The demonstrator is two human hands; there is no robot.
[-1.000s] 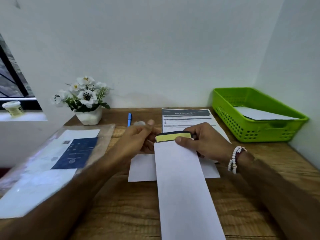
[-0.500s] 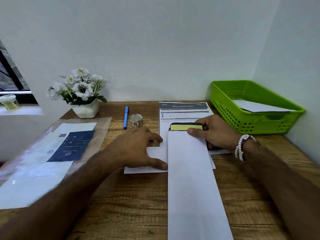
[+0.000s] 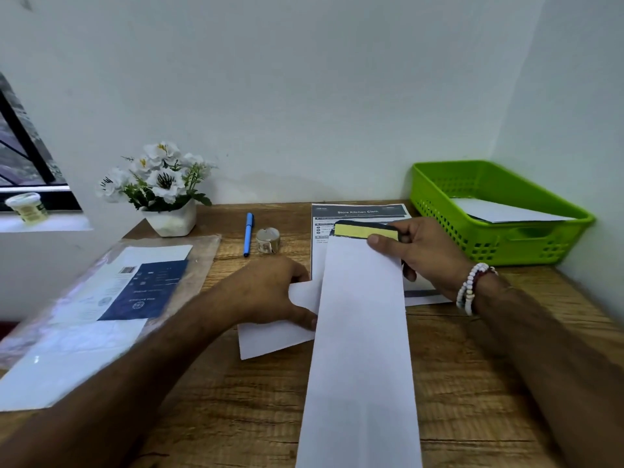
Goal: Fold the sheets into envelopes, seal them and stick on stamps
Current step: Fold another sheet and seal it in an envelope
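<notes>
Both busy: right hand [image 3: 429,255] clamped on long envelope [image 3: 364,332] near its yellow strip [image 3: 358,230], slanting over desk [image 3: 236,417]; left hand [image 3: 273,295] pinching folded sheet [image 3: 270,337], half hidden beneath. Behind: printed page [image 3: 358,212] partly covered, blue pen [image 3: 249,234], small roll [image 3: 267,240], green basket [image 3: 499,253] holding paper [image 3: 506,211]; flowers [image 3: 162,177], plastic sleeve [image 3: 50,349] leftward.

Bare desk [image 3: 236,417] in front seems passable; pen [image 3: 248,234], small roll [image 3: 267,240], basket [image 3: 499,251] crowd the back.

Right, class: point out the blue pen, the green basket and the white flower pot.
blue pen [image 3: 248,234]: head view, middle of its barrel.
green basket [image 3: 499,246]: head view, its near wall.
white flower pot [image 3: 172,221]: head view, front of the pot.
</notes>
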